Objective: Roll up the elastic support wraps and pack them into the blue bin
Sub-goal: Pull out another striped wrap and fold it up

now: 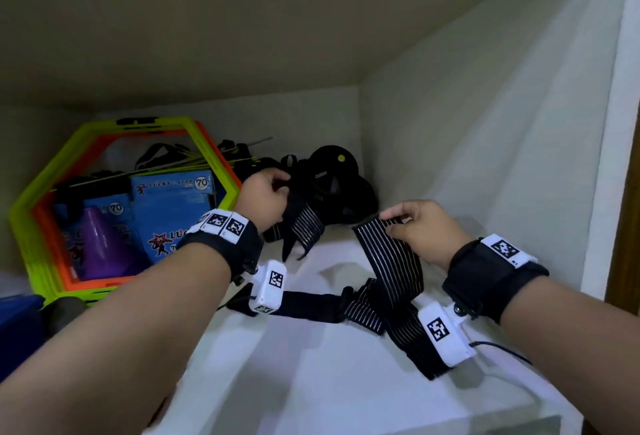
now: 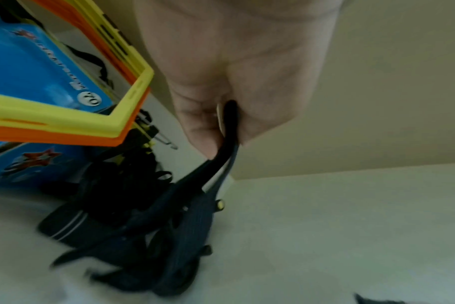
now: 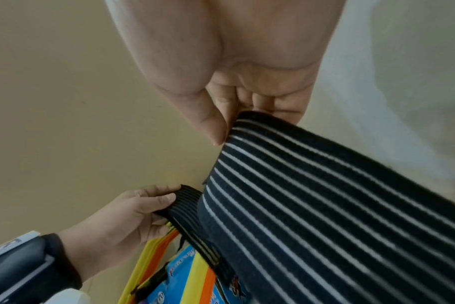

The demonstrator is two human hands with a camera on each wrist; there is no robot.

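while the right hand (image 1: 420, 230) pinches one end of the striped wrap (image 1: 388, 261), its length trails near-left across the shelf (image 1: 311, 365); the left hand (image 1: 265, 201) grips another wrap end (image 1: 304, 227) farther left.

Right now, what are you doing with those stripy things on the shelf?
A person is sorting out black striped wraps on a white shelf. The left hand pinches the end of one wrap; the right hand pinches the end of another wrap, which trails down onto the shelf. Both wraps are loose; nothing is rolled yet. To the left stand hexagon rings and blue boxes. A blue corner at the far left may be the bin.
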